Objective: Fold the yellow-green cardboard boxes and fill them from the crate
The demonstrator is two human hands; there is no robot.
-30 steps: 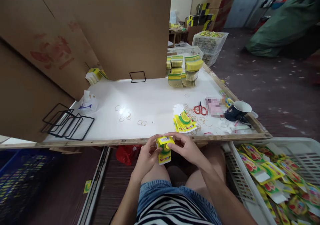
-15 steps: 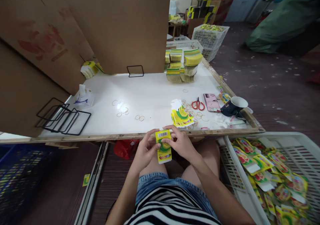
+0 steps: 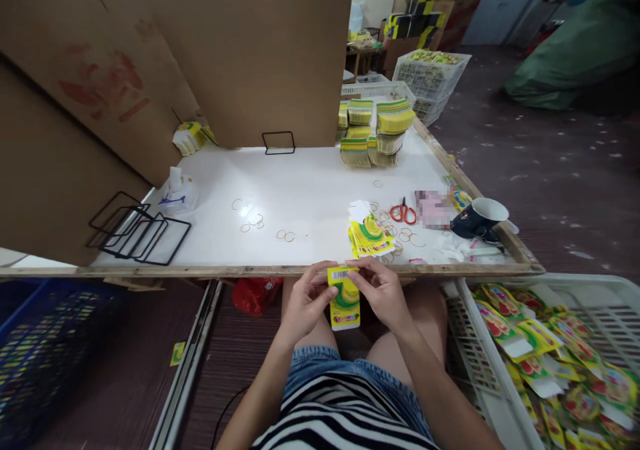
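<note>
Yellow card (image 3: 346, 310), right thumb (image 3: 360, 282) now beside barcode (image 3: 339, 274)

Both hands (image 3: 306, 303) pinch close together, forearms (image 3: 257, 387) angled inward.

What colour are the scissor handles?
The scissor handles are red, seen best in the head view.

Over the lap (image 3: 353, 347), the left hand (image 3: 311, 301) is gripping a yellow packet (image 3: 346, 311) at its nine o'clock edge, while the right hand (image 3: 383, 295) is pinching it near one o'clock. From there, a fanned pile of cartons (image 3: 371, 233) is lying at one o'clock, red-handled scissors (image 3: 403, 207) (tips pointing away from the person) just beyond. A dark mug (image 3: 467, 221) is sitting at two, black wire stands (image 3: 150, 261) are standing at ten, and a filled white basket (image 3: 560, 279) is resting between three and four.
</note>
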